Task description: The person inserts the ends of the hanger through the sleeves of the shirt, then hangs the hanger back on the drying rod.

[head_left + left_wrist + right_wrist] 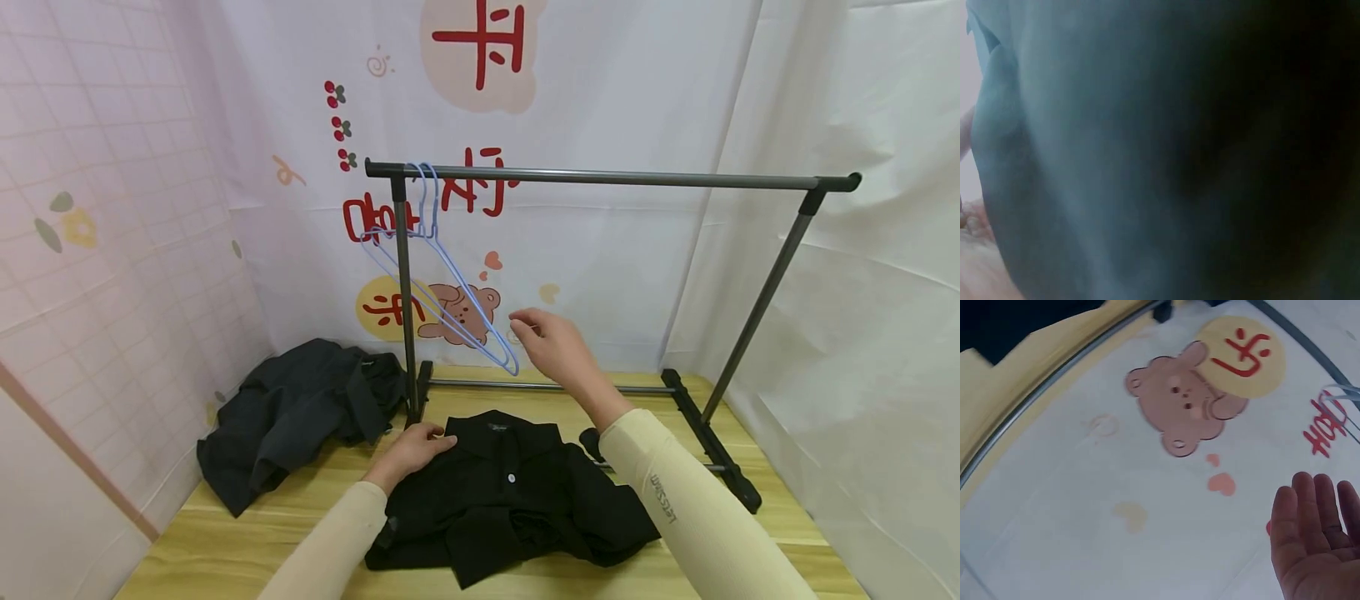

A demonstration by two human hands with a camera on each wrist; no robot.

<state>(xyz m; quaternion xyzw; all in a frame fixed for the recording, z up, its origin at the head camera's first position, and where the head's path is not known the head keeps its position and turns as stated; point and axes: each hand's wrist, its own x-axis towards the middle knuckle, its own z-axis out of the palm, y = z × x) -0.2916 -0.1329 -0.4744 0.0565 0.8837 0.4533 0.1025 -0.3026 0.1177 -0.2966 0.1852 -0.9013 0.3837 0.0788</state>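
Observation:
A black collared shirt (pixel 495 492) with a white button lies bunched on the wooden table, collar toward the rack. My left hand (pixel 411 454) holds it at the shoulder beside the collar, thumb on top. Dark, blurred cloth (pixel 1116 156) fills most of the left wrist view and hides the fingertips. Above the shirt, my right hand (pixel 551 346) is raised in the air, holding nothing. Its fingers are nearly straight in the right wrist view. Just left of that hand, the lower corners of blue hangers (pixel 480 312) hang from the rack's bar.
The dark metal clothes rack (pixel 615 177) stands across the back of the table (pixel 300 533), its right foot (pixel 712 442) reaching forward. A second dark garment (pixel 300 417) lies heaped at the left. Behind is a printed white cloth backdrop (pixel 637 275).

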